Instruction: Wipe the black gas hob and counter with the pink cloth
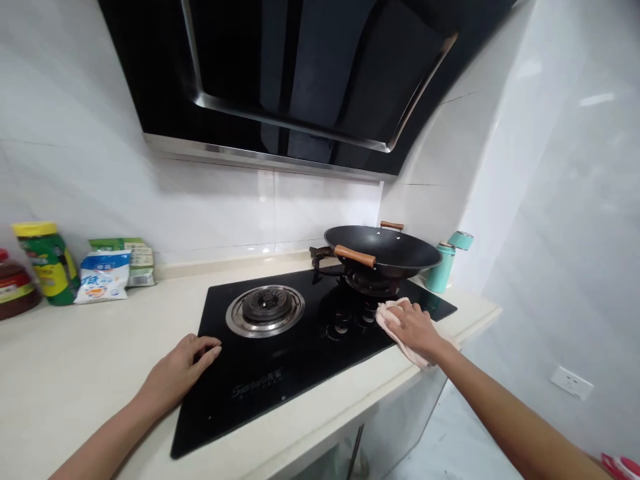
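Note:
My right hand [414, 327] presses a pale pink cloth [399, 315] onto the right front part of the black glass cooktop [310, 363], beside two control knobs [343, 323]. Part of the cloth hangs over the cooktop's front edge onto the counter. At the left edge of the cooktop rests my left hand [183, 363], loosely curled, with a gap between thumb and forefinger and nothing held. The left burner [267, 307], ringed in metal, is uncovered. A black wok [385, 250] with wooden handles sits over the right burner, hiding most of it.
A black range hood [300, 80] hangs low above the cooktop. Behind the wok stands a turquoise bottle [440, 270]. On the left counter are a green canister with yellow lid [47, 267], a blue-and-white packet [103, 277], a green packet [143, 260] and a dark red bottle [15, 287].

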A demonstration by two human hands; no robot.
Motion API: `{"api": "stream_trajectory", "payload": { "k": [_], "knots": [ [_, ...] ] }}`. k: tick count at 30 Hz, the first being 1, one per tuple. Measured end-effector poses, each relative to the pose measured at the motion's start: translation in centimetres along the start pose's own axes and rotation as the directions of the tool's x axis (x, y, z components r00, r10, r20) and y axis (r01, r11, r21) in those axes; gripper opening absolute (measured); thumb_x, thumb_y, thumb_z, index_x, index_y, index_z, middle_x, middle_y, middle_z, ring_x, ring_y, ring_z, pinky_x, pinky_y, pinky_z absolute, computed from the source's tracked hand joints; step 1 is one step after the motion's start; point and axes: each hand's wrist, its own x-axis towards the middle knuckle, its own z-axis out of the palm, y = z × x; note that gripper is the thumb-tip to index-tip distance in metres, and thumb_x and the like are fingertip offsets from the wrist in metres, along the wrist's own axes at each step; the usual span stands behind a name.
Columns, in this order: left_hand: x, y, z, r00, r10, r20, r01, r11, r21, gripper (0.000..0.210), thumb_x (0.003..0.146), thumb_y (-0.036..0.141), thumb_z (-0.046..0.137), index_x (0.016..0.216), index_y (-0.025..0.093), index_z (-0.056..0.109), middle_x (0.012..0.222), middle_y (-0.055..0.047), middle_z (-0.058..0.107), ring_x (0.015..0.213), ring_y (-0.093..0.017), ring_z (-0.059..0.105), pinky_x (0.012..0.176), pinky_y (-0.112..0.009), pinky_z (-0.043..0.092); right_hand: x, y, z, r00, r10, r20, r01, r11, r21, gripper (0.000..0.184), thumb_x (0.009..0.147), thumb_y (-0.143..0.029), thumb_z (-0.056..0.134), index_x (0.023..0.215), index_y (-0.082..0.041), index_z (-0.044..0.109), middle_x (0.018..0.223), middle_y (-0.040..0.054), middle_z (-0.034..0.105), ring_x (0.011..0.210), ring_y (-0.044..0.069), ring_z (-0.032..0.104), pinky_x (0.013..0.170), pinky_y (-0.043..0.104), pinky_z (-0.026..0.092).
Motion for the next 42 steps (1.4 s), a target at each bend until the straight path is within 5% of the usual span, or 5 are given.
{"api": "stream_trajectory", "payload": {
  "k": [8,20,32,35,42],
  "knots": [
    [-1.1,0.8,0.1,0.999,0.039,-0.009,-0.040,0.996,-0.084,0.044,0.085,0.058,0.047,0.099,0.027,0.075,0.101,-0.006,0.067,0.094,-0.026,0.065,0.091,-0.038,0.048,-6.9,-7.2,-0.8,0.955,-0.254,-0.151,0.247,0.967,-0.060,0.040,0.099,-0.044,0.039,0.126,-0.032,0.067,0.112,0.0117,0.058,0.094,0.029,0.050,0.080,0.039,0.041],
    [-1.1,0.1,-0.5,0.996,-0.061,-0.068,0.037,0.949,-0.313,0.044,0.089,0.053,0.047,0.099,0.020,0.073,0.104,-0.009,0.071,0.102,-0.027,0.063,0.093,-0.037,0.046,-9.0,-24.3,-4.8,0.724,-0.680,-0.117,0.680,0.673,0.290,0.038,0.098,-0.046,0.050,0.129,-0.027,0.061,0.135,0.0124,0.053,0.116,0.031,0.045,0.099,0.050,0.036],
    [-1.3,0.0,-0.9,0.998,-0.028,-0.057,0.004,0.922,-0.387,0.047,0.086,0.060,0.050,0.091,0.018,0.072,0.087,-0.006,0.072,0.091,-0.025,0.063,0.082,-0.034,0.048,-12.4,-31.7,-6.3,0.189,-0.937,-0.295,0.858,0.012,0.513,0.040,0.082,-0.027,0.072,0.121,-0.025,0.061,0.130,0.0051,0.061,0.126,0.021,0.048,0.107,0.035,0.034],
    [-1.3,-0.1,-0.9,0.998,-0.026,-0.050,0.005,0.923,-0.386,0.047,0.086,0.060,0.050,0.090,0.018,0.072,0.088,-0.007,0.072,0.092,-0.026,0.063,0.081,-0.034,0.048,-13.3,-29.2,-6.5,0.245,-0.937,-0.251,0.787,0.041,0.615,0.043,0.077,-0.027,0.074,0.119,-0.029,0.062,0.119,0.0006,0.066,0.113,0.020,0.054,0.101,0.034,0.038],
    [-1.2,-0.3,-0.1,0.999,-0.032,-0.028,0.017,0.902,-0.431,0.045,0.085,0.059,0.054,0.091,0.019,0.072,0.094,-0.007,0.072,0.092,-0.025,0.063,0.083,-0.034,0.047,-12.9,-20.8,-8.3,0.689,-0.721,0.067,0.459,0.507,0.729,0.035,0.078,-0.026,0.063,0.112,-0.032,0.060,0.103,-0.0011,0.067,0.098,0.023,0.060,0.086,0.034,0.045]
  ]
}}
